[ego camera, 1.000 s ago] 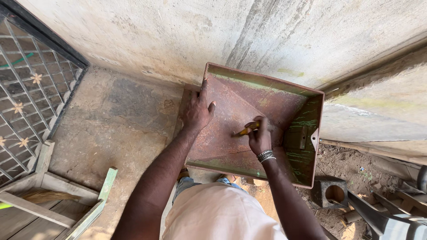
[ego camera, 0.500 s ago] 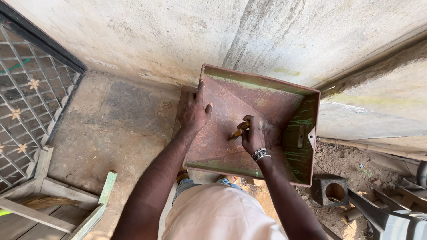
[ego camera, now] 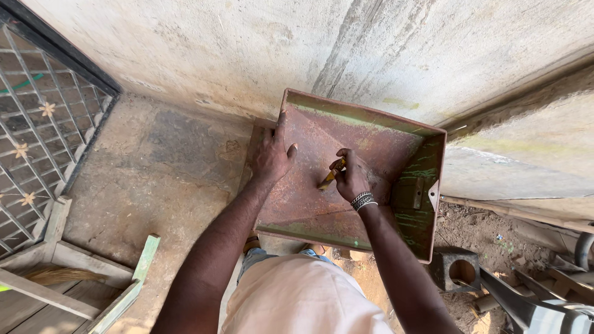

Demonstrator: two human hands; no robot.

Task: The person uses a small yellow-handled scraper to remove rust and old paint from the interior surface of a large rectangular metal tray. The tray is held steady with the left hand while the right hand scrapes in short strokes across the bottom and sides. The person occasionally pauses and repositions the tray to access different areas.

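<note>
— What could go wrong here?

— The rusty metal tray is propped against the concrete wall and steadied only by the left hand, whose fingers are spread flat near the tray's left edge. If that pressure is eased, the tray could be pushed sideways or tipped onto the concrete floor. The small yellow-handled tool could also be skidded across the sloped surface, and knuckles could be scraped on rust.

— How is the tool held?

— It is pinched in the right hand, fingers curled tightly around it; its tip is set against the tray's middle.

— And the tray itself?

— A square, funnel-like form is seen, reddish-brown with rust, streaked with green paint along its top and right rims. A small bracket is fixed to the right wall. Whether the far edge is touching the wall cannot be told.
</note>
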